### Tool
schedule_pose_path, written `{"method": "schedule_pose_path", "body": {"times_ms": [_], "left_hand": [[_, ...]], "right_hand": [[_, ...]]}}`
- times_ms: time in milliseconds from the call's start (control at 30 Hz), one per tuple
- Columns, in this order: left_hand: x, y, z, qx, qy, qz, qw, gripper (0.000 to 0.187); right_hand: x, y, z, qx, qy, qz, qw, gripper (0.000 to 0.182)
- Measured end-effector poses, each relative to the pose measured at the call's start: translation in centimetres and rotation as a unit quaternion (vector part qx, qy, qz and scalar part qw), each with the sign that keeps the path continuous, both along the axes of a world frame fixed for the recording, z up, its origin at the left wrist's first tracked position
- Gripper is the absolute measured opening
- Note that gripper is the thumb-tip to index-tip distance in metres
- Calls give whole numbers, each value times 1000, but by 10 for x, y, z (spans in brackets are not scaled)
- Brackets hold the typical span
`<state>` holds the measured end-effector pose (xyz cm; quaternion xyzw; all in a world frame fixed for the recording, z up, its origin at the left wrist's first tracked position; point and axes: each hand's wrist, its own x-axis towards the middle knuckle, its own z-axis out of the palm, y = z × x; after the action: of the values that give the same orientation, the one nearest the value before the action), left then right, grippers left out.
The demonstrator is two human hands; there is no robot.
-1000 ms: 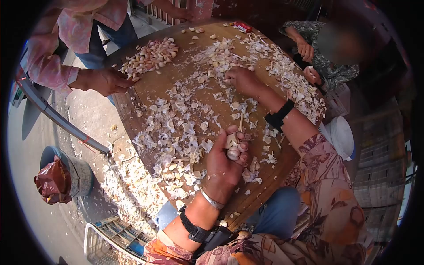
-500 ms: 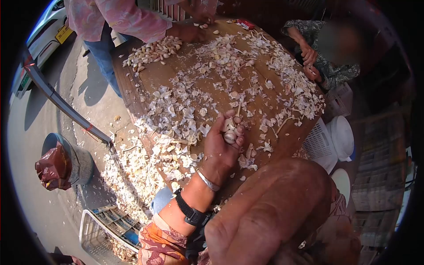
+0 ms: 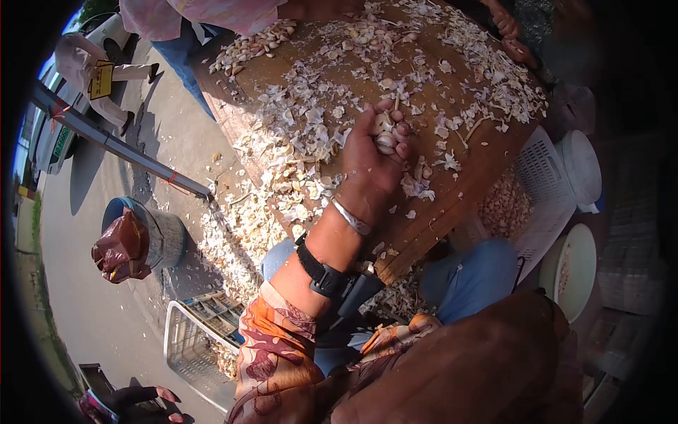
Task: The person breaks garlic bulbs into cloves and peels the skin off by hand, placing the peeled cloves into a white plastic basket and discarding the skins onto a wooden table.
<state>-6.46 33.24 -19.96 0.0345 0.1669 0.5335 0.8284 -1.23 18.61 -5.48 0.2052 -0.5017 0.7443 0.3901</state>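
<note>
My left hand (image 3: 374,155), palm up with its fingers curled, cups several garlic cloves (image 3: 385,141) just above the wooden table (image 3: 438,212). They have pale, partly papery skins. A metal bracelet and a black watch are on that wrist. Loose garlic skins (image 3: 304,141) lie thickly on the table around the hand, and a thin dry stalk stands out just beyond the fingertips. My right forearm (image 3: 452,360) is bent across the lower right, close to the camera. The right hand itself is out of sight below the frame.
A heap of garlic cloves (image 3: 251,48) lies at the table's far left, by a person in a pink shirt (image 3: 226,14). Another person's hands (image 3: 512,35) are at the far right. White crates (image 3: 547,169), a bucket (image 3: 166,237) and a lower-left basket (image 3: 187,350) surround the table.
The view has shifted, so the table sits higher. My right forearm has dropped lower, uncovering my jeans and a green bowl. A walking person has appeared at left. My left hand keeps the cloves.
</note>
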Motion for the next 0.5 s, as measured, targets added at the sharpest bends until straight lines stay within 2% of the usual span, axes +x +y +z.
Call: {"method": "schedule_pose_path", "body": {"times_ms": [33, 67, 133, 200, 267, 300, 367, 433, 500], "left_hand": [[0, -1, 2, 5, 5, 8, 1000, 26], [1, -3, 4, 12, 4, 8, 1000, 26], [2, -6, 0, 24, -10, -5, 1000, 28], [2, -15, -3, 46, -38, -34, 998, 31], [8, -40, 3, 5, -14, -14, 1000, 31], [11, -58, 5, -24, 3, -8, 1000, 31], [21, -90, 5, -28, -1, -43, 999, 30], [36, -119, 5, -29, -12, -84, 996, 30], [64, -138, 6, -28, -24, -165, 986, 30]], "right_hand": [[4, -13, -1, -71, -3, -10, 997, 34], [7, -25, -3, -71, 4, -21, 997, 34], [14, -47, -8, -193, 22, -16, 981, 35], [25, -65, -14, -226, 31, -4, 974, 36], [56, -82, -20, -307, -97, 99, 942, 37], [68, -92, -26, -312, -89, 94, 941, 37], [91, -106, -40, -197, -173, 87, 961, 31], [122, -121, -49, -226, -192, 32, 955, 30], [162, -135, -52, -313, -228, -79, 919, 30]]}}
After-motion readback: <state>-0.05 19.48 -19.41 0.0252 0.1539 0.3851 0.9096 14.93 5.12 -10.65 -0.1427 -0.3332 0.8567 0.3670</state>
